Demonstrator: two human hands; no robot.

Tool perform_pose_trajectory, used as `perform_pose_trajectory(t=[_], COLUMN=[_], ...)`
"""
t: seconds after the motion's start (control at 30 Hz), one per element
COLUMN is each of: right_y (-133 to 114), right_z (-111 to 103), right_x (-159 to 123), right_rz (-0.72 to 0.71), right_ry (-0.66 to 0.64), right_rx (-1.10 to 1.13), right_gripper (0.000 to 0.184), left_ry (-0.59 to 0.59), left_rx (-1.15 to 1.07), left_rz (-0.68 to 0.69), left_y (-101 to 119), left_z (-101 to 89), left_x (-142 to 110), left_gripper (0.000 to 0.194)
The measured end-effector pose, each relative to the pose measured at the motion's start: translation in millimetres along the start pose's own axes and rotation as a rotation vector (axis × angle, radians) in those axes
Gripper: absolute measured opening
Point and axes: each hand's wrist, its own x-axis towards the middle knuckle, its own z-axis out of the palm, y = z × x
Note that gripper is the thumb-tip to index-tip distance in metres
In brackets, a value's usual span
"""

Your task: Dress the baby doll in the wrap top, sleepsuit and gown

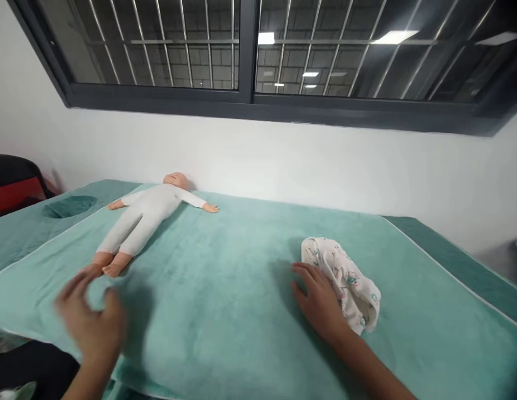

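Note:
A baby doll [152, 214] with a white cloth body lies on its back at the far left, head toward the wall and feet toward me. Blurred by motion, my left hand [91, 319] hovers near the doll's feet, thumb and fingers apart with nothing between them. At the right lies a bundled white cloth piece [345, 278] with a small coloured print, perhaps a baby garment; its exact kind is unclear. My right hand [320, 303] is beside its left edge, fingers apart, not gripping it. Whether the fingers touch the cloth is hard to tell.
A green cloth cover [233, 289] spreads over the padded table. Behind it rises a white wall [258, 161] with a dark-framed barred window [245, 100]. A black and red chair back [16, 189] stands at the left edge. Darker green cloth [458, 250] shows at the right.

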Motion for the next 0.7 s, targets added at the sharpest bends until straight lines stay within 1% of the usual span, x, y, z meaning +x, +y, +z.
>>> perform_pose_trajectory(t=[0.03,0.07,0.13,0.17,0.2,0.27,0.3,0.33,0.4,0.47,0.57,0.63,0.7], right_y=[11.7,22.8,42.6,50.8,57.7,67.8,71.2,73.9,77.7,79.7,78.1,72.4,62.2], right_z=[-12.4,-24.5,-47.3,-57.8,-67.6,-84.7,-92.0,-98.3,-108.9,-117.5,-128.6,-134.6,-138.8], right_x=[-8.0,-14.4,-21.8,-23.2,-23.4,-22.4,-21.9,-21.8,-22.9,-25.0,-24.5,-18.8,-8.5], right_rz=[0.004,-0.003,-0.011,0.015,0.069,0.255,0.356,0.442,0.552,0.628,0.749,0.777,0.752], right_ry=[0.012,0.029,0.075,0.115,0.157,0.212,0.211,0.193,0.155,0.135,0.034,-0.018,-0.014], right_rx=[-0.115,-0.208,-0.324,-0.352,-0.362,-0.332,-0.304,-0.275,-0.213,-0.133,0.002,0.076,0.21], right_gripper=[0.032,0.035,0.039,0.042,0.045,0.051,0.054,0.056,0.059,0.06,0.05,0.045,0.045], left_ry=[-0.108,-0.201,-0.518,-0.646,-0.774,-0.931,-0.989,-1.021,-1.053,-1.057,-1.048,-1.035,-1.023], left_rx=[-0.039,-0.102,-0.204,-0.231,-0.25,-0.261,-0.247,-0.228,-0.191,-0.173,-0.18,-0.2,-0.249], left_rz=[0.049,0.063,0.137,0.17,0.209,0.304,0.362,0.412,0.48,0.505,0.508,0.489,0.44], left_y=[13.6,29.4,65.1,83.4,100.8,129.3,139.1,145.5,149.2,145.1,137.1,135.9,139.5], left_z=[18.4,38.4,80.0,99.5,116.8,142.6,150.7,155.8,159.4,158.3,155.2,153.7,151.9], left_x=[-1.1,-4.7,-19.3,-29.6,-40.9,-63.5,-73.1,-80.8,-89.7,-91.3,-87.5,-84.5,-83.0], left_gripper=[0.038,0.035,0.034,0.035,0.037,0.042,0.043,0.043,0.045,0.046,0.045,0.043,0.042])
